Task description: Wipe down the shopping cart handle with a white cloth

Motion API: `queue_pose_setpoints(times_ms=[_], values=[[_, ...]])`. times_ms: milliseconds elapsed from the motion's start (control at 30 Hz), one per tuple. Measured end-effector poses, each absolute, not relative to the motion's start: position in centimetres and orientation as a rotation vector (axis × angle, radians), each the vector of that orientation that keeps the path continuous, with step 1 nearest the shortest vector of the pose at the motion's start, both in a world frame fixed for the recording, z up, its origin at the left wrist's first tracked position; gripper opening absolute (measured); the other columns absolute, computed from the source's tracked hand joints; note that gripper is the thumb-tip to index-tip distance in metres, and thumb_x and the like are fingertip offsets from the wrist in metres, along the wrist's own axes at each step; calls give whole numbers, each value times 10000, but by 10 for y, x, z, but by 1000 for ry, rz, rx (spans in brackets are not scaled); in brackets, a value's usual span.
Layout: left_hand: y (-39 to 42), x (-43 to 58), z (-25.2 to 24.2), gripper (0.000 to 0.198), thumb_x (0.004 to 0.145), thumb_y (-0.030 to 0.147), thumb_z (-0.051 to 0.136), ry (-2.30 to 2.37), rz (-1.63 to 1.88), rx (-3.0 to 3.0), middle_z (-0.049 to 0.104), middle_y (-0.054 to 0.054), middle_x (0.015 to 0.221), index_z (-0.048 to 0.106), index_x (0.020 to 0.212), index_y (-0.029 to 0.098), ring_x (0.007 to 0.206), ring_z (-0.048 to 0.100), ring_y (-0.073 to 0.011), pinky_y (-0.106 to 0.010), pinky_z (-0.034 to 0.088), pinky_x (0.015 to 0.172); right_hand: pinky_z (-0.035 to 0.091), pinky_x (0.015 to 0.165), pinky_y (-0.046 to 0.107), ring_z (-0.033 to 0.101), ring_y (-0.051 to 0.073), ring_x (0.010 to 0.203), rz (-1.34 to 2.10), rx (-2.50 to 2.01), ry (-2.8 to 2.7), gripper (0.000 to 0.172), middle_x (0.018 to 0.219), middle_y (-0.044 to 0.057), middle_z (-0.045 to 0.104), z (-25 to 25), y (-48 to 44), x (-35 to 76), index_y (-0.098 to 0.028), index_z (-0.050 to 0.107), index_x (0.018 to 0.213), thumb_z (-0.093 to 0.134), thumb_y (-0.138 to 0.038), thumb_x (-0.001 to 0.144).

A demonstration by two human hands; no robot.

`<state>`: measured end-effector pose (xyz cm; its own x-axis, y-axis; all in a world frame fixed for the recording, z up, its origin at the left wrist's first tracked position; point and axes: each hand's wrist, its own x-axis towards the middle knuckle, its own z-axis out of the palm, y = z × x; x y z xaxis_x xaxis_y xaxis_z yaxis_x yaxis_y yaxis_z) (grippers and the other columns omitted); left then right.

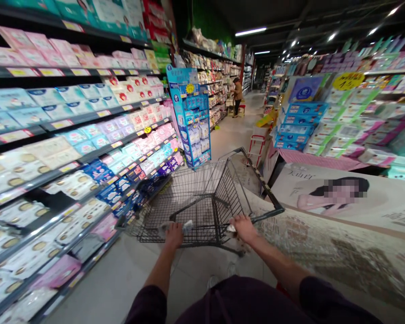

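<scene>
A black wire shopping cart (195,202) stands in front of me, and its basket shows bare mesh. My left hand (173,235) wraps the cart's dark handle (263,216) near the middle, beside a small white item (187,226). My right hand (243,227) grips the same handle further right, with a white scrap (231,228) by its thumb side. Both forearms reach forward from dark sleeves.
Long shelves of pastel packaged goods (70,135) line the aisle on the left. A blue display stand (191,117) sits ahead, and a stacked promotional table (324,126) with a printed banner (337,225) stands right. A person (236,95) works far down the aisle.
</scene>
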<state>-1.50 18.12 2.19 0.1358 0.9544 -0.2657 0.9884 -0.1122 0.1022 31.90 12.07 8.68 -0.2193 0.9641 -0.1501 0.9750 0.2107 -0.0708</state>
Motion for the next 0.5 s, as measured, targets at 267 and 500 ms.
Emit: queue_pose_setpoints(times_ms=[267, 500], values=[[139, 116, 11, 642, 858, 172, 535, 1413, 204, 2247, 489, -126, 1555, 477, 1497, 158, 1515, 304, -276, -443, 274, 1254, 478, 969, 273, 655, 203, 1093, -502, 2051, 2752, 402, 1182, 78, 724, 148, 141, 383, -237, 705, 1192, 565, -131, 830], [126, 143, 19, 660, 897, 169, 477, 1400, 633, 2155, 480, -205, 1549, 398, 1544, 71, 1463, 391, -287, -459, 317, 1232, 461, 1102, 425, 610, 289, 1246, -102, 2209, 2698, 366, 1320, 143, 694, 120, 165, 436, -190, 697, 1204, 520, -290, 900]])
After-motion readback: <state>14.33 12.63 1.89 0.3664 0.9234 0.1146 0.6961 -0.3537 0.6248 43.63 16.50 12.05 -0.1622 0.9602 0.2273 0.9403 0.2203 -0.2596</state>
